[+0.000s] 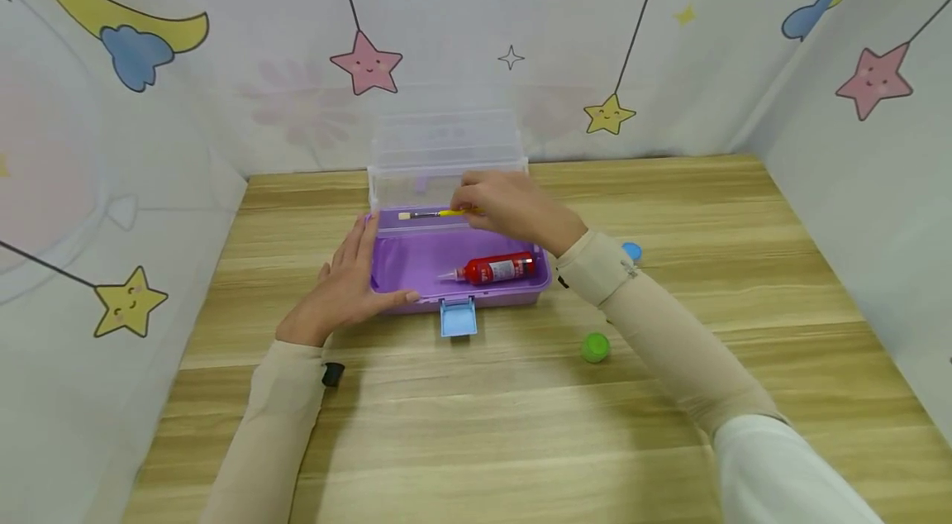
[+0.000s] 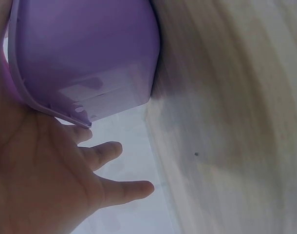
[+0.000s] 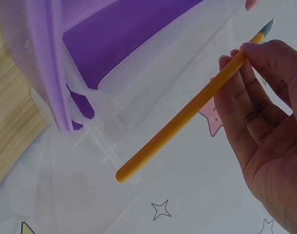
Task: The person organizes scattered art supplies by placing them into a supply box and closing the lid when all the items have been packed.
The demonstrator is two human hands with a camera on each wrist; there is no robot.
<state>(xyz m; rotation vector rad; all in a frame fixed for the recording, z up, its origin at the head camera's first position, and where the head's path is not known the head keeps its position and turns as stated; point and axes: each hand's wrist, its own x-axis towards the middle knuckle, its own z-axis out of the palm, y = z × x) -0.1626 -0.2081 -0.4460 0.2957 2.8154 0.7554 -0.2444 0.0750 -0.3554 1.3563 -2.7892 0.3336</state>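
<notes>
A purple plastic box (image 1: 409, 259) stands on the table with its clear lid (image 1: 446, 145) raised at the back. My left hand (image 1: 338, 288) rests on the box's left end, fingers spread along the rim and thumb over the front edge. In the left wrist view several fingers (image 2: 131, 191) extend straight past the purple wall. Above the rear of the box, my right hand (image 1: 513, 206) pinches a yellow-handled paintbrush (image 3: 180, 117) between thumb and fingertips, pale bristles pointing left. Inside the box lies a red bottle (image 1: 500, 268) with a clear pointed nozzle.
A light blue latch (image 1: 458, 319) hangs off the box front. To the right on the wooden table (image 1: 461, 441) sit a green-lidded jar (image 1: 596, 347) and a blue round lid or jar (image 1: 632, 250), partly behind the right sleeve. A printed curtain (image 1: 461, 20) hangs behind.
</notes>
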